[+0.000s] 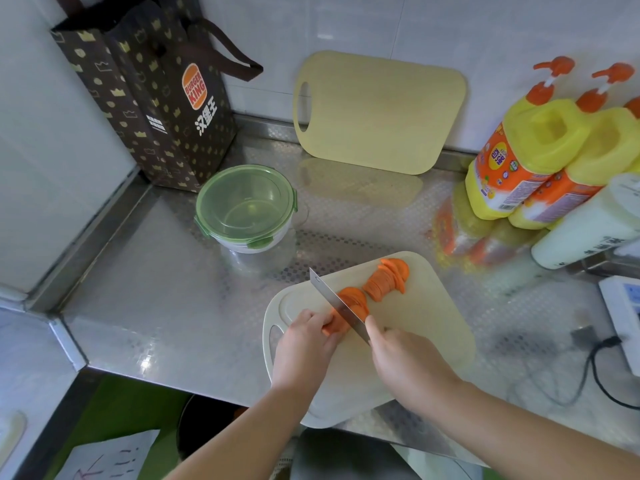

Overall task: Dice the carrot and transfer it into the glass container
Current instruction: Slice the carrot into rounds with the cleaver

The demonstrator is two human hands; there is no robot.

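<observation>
Head view, nearest first: your left hand (304, 344) curls its fingers over the uncut stub of the carrot (330, 328) and pins it to the pale cutting board (426, 323). Your right hand (401, 355) is clamped on the knife (337, 303), with one finger laid along the blade. The hand hides the handle completely. The blade stands on edge across the carrot, just right of your left fingertips.

The carrot is bright orange and already cut for most of its length. Its slices (388, 278) lie in two overlapping fans, one against the blade and one farther right towards the board's far edge. They look like half-rounds, though the blur makes this hard to judge.

The board's near corner juts past the edge of the shiny metal desk (173, 289). Below that edge you can see part of a dark bin (204, 424) and a sheet of paper (110, 455), both cut off.

Farther back on the left sits one round glass container (246, 209) with its green lid on and nothing inside. At the right edge, a white device (623, 306) with a black cable (595, 368) is cropped.

Farthest away, a second, yellowish cutting board (381, 112) leans on the wall and a brown paper bag (156, 98) stands in the left corner. On the right are two yellow pump bottles (540, 140), a third cut off at the edge, and one white bottle (588, 230).
</observation>
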